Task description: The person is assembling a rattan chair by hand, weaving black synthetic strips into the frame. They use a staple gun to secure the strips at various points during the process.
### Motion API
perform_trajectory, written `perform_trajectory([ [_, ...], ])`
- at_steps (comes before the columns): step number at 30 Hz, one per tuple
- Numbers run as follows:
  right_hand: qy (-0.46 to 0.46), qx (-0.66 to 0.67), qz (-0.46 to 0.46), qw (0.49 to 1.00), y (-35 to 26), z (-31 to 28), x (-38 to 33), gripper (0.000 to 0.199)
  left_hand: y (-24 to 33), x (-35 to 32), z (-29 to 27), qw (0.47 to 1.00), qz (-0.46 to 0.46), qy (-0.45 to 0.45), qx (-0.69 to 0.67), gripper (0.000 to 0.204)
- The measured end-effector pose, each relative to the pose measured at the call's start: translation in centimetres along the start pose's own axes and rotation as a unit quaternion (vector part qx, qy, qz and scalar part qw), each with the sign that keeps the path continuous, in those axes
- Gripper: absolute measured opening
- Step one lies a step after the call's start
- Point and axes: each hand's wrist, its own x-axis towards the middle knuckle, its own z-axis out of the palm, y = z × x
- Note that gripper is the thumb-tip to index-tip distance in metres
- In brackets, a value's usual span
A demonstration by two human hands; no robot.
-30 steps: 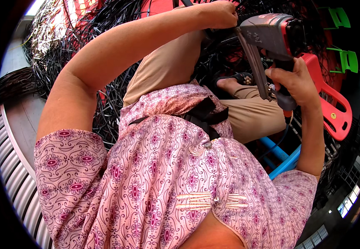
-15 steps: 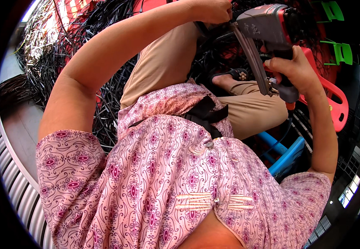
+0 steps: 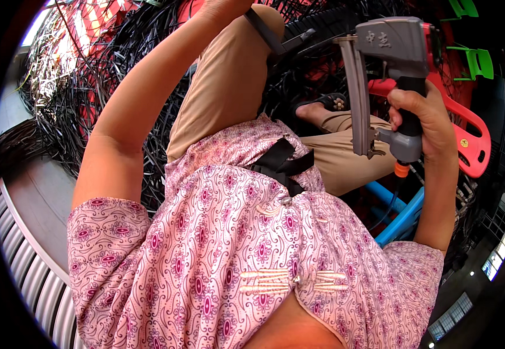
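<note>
At far left, a white ribbed panel (image 3: 31, 273) curves below a bundle of dark strips (image 3: 20, 145). Next comes a tangled heap of black strips (image 3: 78, 116) over red, partly hidden by the left forearm. The left hand (image 3: 229, 7) is cut by the upper edge beside a dark flat bar (image 3: 264, 32); whether it grips the bar, I cannot tell. Right of the tan trousers (image 3: 217, 93), a grey pneumatic stapler (image 3: 389, 43) is held up before a black sandal (image 3: 335, 103), pale characters marking its housing. The right hand (image 3: 430, 119) is wrapped around its black handle, above an orange fitting (image 3: 401, 170). Behind, a red plastic chair (image 3: 475, 158) bears a round yellow emblem; green chairs (image 3: 479, 63) stand beyond.
</note>
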Motion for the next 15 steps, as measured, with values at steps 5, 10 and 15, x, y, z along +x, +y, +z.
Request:
perform_trajectory([
  [5, 0.027, 0.173, -0.023, 0.984, 0.4, -4.3, -1.1, 0.024, 1.4, 0.0, -1.3, 0.998, -0.045, -0.024, 0.044, 0.040],
  [10, 0.020, 0.245, -0.082, 0.966, 0.5, -11.8, -1.6, 0.055, 1.6, 0.2, -2.7, 0.994, 0.100, 0.020, 0.040, 0.032],
  [15, 0.068, 0.269, -0.102, 0.955, 1.0, -20.2, -0.6, 0.063, 5.4, -1.7, -5.1, 0.981, 0.072, -0.131, -0.120, 0.022],
])
